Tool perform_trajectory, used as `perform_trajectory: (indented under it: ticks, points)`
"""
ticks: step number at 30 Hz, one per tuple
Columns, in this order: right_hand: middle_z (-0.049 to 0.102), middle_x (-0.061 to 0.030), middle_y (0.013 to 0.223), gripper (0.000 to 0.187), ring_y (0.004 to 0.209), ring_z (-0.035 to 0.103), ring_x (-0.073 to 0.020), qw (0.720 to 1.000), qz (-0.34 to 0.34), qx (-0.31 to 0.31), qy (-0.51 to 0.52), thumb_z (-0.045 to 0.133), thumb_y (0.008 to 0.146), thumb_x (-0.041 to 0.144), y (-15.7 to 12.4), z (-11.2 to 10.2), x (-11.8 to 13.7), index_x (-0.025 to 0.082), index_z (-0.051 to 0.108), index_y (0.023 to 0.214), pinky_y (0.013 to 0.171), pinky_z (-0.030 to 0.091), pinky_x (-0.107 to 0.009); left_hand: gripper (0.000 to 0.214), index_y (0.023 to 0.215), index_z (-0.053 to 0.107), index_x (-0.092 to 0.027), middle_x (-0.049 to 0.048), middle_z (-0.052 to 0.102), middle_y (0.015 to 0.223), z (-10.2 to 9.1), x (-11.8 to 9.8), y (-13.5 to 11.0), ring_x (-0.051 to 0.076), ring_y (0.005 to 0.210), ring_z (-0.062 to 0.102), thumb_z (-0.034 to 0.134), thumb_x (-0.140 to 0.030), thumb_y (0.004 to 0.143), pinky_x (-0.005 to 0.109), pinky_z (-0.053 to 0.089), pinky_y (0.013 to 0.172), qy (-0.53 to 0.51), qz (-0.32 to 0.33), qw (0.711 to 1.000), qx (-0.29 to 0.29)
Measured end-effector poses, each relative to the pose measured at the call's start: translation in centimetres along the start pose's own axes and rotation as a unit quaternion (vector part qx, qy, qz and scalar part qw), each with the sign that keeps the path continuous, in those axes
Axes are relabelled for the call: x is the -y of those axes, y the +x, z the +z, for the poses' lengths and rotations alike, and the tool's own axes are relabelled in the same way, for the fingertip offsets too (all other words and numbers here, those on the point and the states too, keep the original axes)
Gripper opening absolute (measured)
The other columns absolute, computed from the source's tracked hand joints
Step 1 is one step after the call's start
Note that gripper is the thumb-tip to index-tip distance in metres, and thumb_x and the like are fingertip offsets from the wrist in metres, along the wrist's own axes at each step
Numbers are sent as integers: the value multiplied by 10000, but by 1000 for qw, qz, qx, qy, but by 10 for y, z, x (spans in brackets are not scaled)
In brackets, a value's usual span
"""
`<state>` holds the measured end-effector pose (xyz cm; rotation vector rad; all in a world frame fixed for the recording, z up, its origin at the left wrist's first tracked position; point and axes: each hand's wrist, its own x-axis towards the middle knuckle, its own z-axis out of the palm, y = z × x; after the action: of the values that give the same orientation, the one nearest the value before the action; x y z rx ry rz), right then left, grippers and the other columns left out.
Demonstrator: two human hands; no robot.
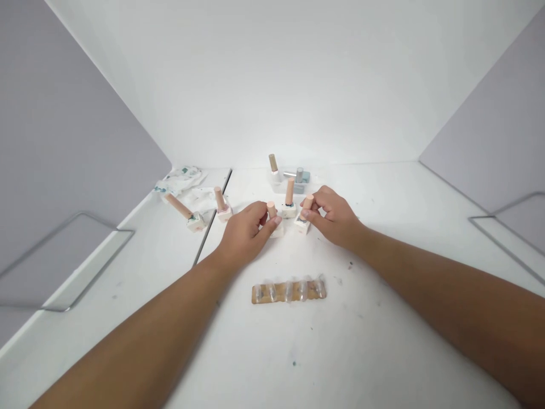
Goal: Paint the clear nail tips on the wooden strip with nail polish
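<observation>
My left hand (251, 227) is closed around the peach cap of a white nail polish bottle (276, 230) that stands on the table. To its right, my right hand (334, 213) pinches the peach cap of another nail polish bottle (302, 225), which leans slightly. Between and behind the two stands a third nail polish bottle (289, 210) with a peach cap and a dark ring at its neck. Nearer to me lies a brown strip (280, 292) bearing several clear false nails in a row.
Two more peach-capped bottles, one upright (223, 213) and one tilted (196, 221), are at the left beside crumpled stained tissue (183, 180). A clear container (279, 186) with small bottles sits at the back. Wire frames (104, 261) flank the table.
</observation>
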<state>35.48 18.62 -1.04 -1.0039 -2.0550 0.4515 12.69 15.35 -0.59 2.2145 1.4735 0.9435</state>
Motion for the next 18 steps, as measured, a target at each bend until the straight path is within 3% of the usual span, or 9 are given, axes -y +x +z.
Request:
perform_trajectory:
  ticks: [6,18]
  points:
    - [521,-16,697,174,769,516,-196,1000,-2,0,1,581,885,288,0,0,0,215,575,726,672,416,-332,263,794,549,-203,-21,477,694,0,0,0,141,629,425,513,-420,938,289,332,590,-4,0,1000,1]
    - [537,-21,682,175,797,512,-207,1000,-11,5,2,558,896,286,1,1,-2,211,560,738,695,414,-337,282,772,544,-194,6,601,768,0,2,0,147,656,483,520,-422,937,289,366,619,-12,-15,1000,5]
